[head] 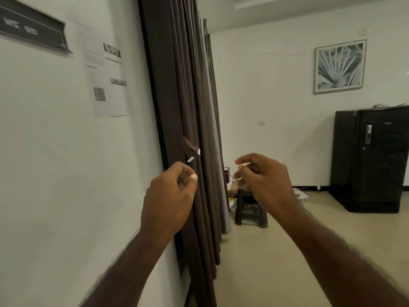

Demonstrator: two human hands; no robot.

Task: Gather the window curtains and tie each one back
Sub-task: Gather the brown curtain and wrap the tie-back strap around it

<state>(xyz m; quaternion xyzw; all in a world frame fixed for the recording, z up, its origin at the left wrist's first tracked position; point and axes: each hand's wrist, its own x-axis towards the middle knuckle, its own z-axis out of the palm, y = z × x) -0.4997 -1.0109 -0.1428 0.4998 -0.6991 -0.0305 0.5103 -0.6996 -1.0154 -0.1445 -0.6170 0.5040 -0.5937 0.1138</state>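
Head view. The dark curtains (177,96) hang in tight vertical folds along the window edge on the left, against the white wall (66,151). A brown tie-back strap (189,147) with white tips sits on the nearest folds, just above your left hand (170,196). Whether its ends are fastened cannot be told.

Your left hand is raised to the curtain's near edge, fingers curled in and thumb (194,177) pressed to the forefinger. This posture suits pinching a fold or reaching for the strap, but whether anything lies in the pinch cannot be told. Your right hand (265,180) hangs apart from the cloth, to the right, fingers loosely bent and holding nothing. It is probably kept free to take the strap's other end.

Around the work: a printed sheet (104,69) and a dark sign (31,29) are on the left wall. A small dark stool (250,207) stands on the floor beyond the curtains. A black cabinet (371,160) and a framed picture (339,66) are far right. The stool stands near the farther folds and may crowd your footing there.
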